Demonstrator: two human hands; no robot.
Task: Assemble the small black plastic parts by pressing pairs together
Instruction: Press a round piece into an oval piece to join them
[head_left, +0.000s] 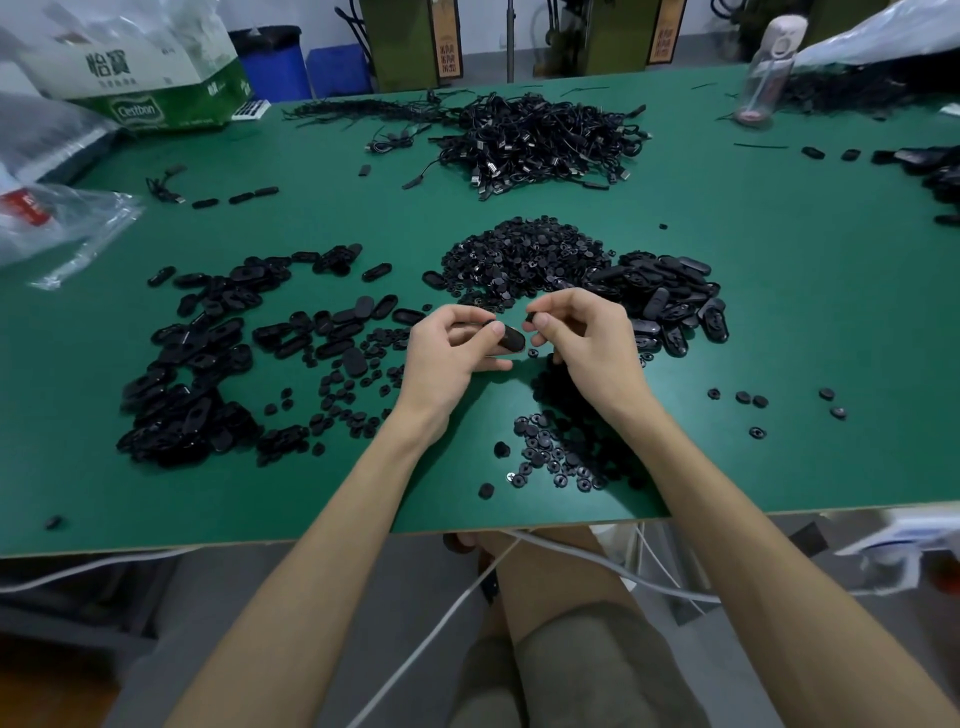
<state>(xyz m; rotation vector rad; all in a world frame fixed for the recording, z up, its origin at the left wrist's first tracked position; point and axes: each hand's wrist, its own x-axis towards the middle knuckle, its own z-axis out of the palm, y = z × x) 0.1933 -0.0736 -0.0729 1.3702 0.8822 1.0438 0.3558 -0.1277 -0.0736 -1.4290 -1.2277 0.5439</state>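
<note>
Small black plastic parts: one oval shell (508, 339) is at frame centre, gripped between the thumb and curled fingers of the left hand (449, 353). A smaller round piece (531, 317) is pinched at the fingertips of the right hand (584, 345), just beside the shell; whether the two touch cannot be told. Both hands are over the green table (779, 338). A heap of round pieces (524, 254) lies directly above the hands, with a pile of oval shells (670, 301) adjoining at right and a second pile (192, 374) at frame left. Tangled cables (540, 140) lie at upper centre.
</note>
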